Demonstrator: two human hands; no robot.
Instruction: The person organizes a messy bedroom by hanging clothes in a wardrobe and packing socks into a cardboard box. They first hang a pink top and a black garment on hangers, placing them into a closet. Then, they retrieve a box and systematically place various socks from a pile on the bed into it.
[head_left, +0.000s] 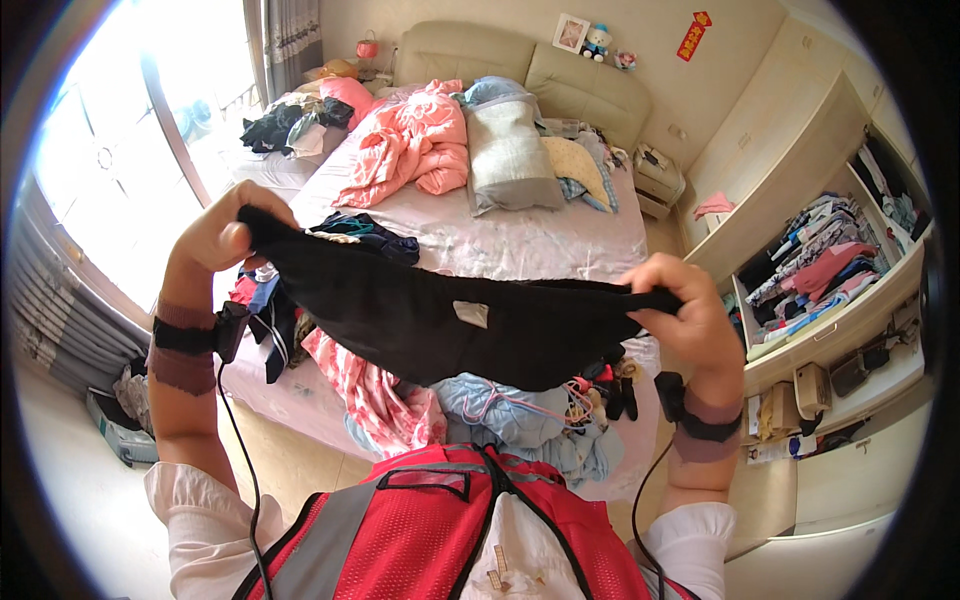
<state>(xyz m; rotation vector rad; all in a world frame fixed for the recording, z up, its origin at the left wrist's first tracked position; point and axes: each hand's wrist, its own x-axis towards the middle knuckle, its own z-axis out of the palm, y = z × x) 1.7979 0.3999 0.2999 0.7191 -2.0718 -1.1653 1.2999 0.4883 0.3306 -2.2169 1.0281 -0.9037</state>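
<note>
Stretched between my two hands is a black cloth garment with a small white label near its middle. My left hand pinches its upper left end. At the other end my right hand grips the fabric, lower than the left. The garment hangs in front of the bed and hides part of what lies there. Below it show a pink patterned cloth and light blue clothing with a pink hanger on top. Dark clothes lie just behind it.
A salmon quilt, a grey pillow and a yellow pillow lie further up the bed. On the right, an open wardrobe holds piled clothes. An open case stands on the floor at left. Cables run along both my arms.
</note>
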